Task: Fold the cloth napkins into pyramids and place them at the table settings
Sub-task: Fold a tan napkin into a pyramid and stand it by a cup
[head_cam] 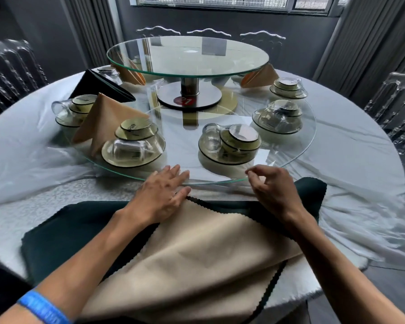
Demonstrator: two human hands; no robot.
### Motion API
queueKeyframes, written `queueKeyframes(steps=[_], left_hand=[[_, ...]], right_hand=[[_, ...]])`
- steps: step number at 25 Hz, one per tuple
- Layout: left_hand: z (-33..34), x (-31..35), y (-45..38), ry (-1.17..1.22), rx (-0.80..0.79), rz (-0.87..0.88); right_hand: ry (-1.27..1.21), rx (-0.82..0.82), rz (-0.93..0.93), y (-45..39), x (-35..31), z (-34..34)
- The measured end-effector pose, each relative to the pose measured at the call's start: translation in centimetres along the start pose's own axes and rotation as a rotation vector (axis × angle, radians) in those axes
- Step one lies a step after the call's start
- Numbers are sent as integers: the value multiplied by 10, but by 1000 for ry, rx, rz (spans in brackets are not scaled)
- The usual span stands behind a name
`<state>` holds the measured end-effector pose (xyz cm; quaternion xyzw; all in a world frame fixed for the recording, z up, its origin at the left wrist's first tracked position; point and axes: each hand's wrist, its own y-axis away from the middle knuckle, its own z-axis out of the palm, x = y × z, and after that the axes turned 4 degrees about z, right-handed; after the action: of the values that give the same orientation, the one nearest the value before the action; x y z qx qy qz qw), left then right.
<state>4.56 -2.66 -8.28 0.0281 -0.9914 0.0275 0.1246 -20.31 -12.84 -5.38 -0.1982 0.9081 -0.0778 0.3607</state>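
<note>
Napkin (197, 260), beige, lies flat on a dark cloth (63, 232) at the table's near edge. Left hand (160, 195) rests with straight fingers on its far corner and the glass turntable (290, 164) rim. Right hand (272, 188) hovers loosely curled, holding nothing. Folded pyramid (105, 118) stands among dishes.

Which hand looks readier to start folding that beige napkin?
The left hand, probably. Its thumb already rests at the top corner of the beige napkin, fingers flat toward the glass turntable. The right hand hovers loosely curled above the dark green cloth, holding nothing.
</note>
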Motion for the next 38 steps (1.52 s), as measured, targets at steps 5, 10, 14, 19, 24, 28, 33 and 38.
queueKeyframes(steps=[5,10,14,19,24,28,33,38], left_hand=[[-6,-16,14,-5,19,-118],[-15,-30,19,55,30,-173],[-32,-32,24,134,-29,-204],[-33,3,89,220,189,-225],[-25,14,127,288,15,-318],[-35,6,124,522,-147,-294],[-29,-10,126,1212,-176,-196],[-39,-24,114,1113,-375,-125]], right_hand=[[475,-341,54,-24,20,-2],[564,-439,-13,-18,24,9],[495,-379,-33,-10,12,9],[308,-116,-269,43,-24,-2],[359,-578,-101,58,-33,10],[-184,-598,-99,50,-26,-3],[-608,-358,27,38,-22,-31],[-365,-351,-73,21,-17,-57]])
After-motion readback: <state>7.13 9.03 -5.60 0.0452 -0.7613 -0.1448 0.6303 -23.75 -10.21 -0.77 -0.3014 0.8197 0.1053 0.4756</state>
